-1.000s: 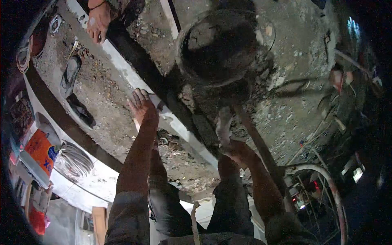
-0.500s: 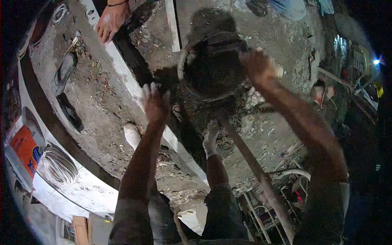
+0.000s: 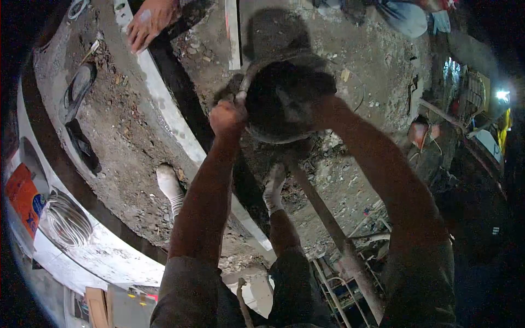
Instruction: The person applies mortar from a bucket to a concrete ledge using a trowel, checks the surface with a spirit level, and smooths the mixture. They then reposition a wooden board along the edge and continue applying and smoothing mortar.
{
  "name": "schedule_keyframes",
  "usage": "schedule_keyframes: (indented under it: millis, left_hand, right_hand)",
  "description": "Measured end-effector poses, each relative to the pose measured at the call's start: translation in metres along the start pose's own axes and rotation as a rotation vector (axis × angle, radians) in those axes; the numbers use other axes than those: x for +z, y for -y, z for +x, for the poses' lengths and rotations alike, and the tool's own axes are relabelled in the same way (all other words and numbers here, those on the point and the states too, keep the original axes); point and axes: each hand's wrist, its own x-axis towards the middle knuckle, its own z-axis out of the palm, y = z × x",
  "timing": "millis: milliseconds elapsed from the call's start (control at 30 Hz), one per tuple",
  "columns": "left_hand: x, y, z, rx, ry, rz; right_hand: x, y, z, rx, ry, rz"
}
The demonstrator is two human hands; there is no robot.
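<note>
While the left hand (image 3: 227, 117) clenches on the left rim of a round basin (image 3: 273, 140), the right hand (image 3: 324, 111) reaches its opposite side, the fingers lost in shadow; whether they grip, I cannot tell. The basin lies between the two hands, right of the left fist and left of the right wrist. Being round, it shows no long axis, and neither hand is plainly nearer.

Farther out come two socked feet (image 3: 168, 183), one either side of one long pale bar (image 3: 172, 117); one co-worker's hand (image 3: 155, 21) over that bar's far part; one shorter bar (image 3: 233, 38) beyond the basin; one pole (image 3: 322, 210); two dark sandals (image 3: 80, 90); one cable coil (image 3: 68, 221).
</note>
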Motion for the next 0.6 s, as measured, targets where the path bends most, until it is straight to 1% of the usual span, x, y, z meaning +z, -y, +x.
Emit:
schedule_keyframes:
  millis: [67,100,167,200,267,300,367,400,433,467,500,533,567,600]
  left_hand:
    - [0.005,0.014,-0.004,0.000,-0.105,0.005]
    - [0.003,0.022,-0.006,0.118,-0.052,-0.031]
    - [0.005,0.035,-0.002,0.239,-0.003,-0.064]
    - [0.011,0.040,0.001,0.078,0.065,-0.165]
    - [0.017,0.043,-0.006,-0.097,0.140,-0.266]
    - [0.000,0.018,-0.009,-0.002,0.073,-0.105]
    - [-0.015,-0.002,-0.010,0.100,-0.001,0.067]
    - [-0.017,-0.004,-0.009,0.038,0.021,0.066]
    - [-0.019,-0.006,-0.008,-0.025,0.048,0.064]
    - [-0.006,0.007,-0.007,-0.020,0.051,0.069]
    - [0.020,0.031,-0.009,-0.043,0.009,-0.085]
    - [0.026,0.038,-0.009,-0.054,-0.010,-0.157]
    - [0.024,0.037,-0.008,-0.064,-0.031,-0.230]
    - [0.019,0.036,-0.006,-0.168,0.065,-0.301]
  right_hand:
    - [0.009,0.011,-0.005,-0.027,0.085,0.078]
    - [0.014,0.014,-0.007,-0.031,0.115,0.124]
    - [0.023,0.017,-0.015,-0.032,0.153,0.238]
    - [0.028,0.018,-0.020,-0.028,0.162,0.299]
    - [0.044,0.025,-0.025,-0.007,0.152,0.400]
    - [0.053,0.030,-0.027,0.010,0.138,0.448]
    - [0.067,0.042,-0.029,0.044,0.099,0.589]
    - [0.074,0.047,-0.029,0.059,0.082,0.658]
    - [0.080,0.050,-0.029,0.091,0.163,0.848]
    - [0.092,0.054,-0.024,0.071,0.129,0.883]
    - [0.104,0.058,-0.018,0.050,0.095,0.918]
    - [0.114,0.062,-0.013,0.028,0.062,0.952]
    - [0.118,0.069,-0.009,0.032,0.102,1.031]
    - [0.117,0.075,-0.006,0.033,0.139,1.111]
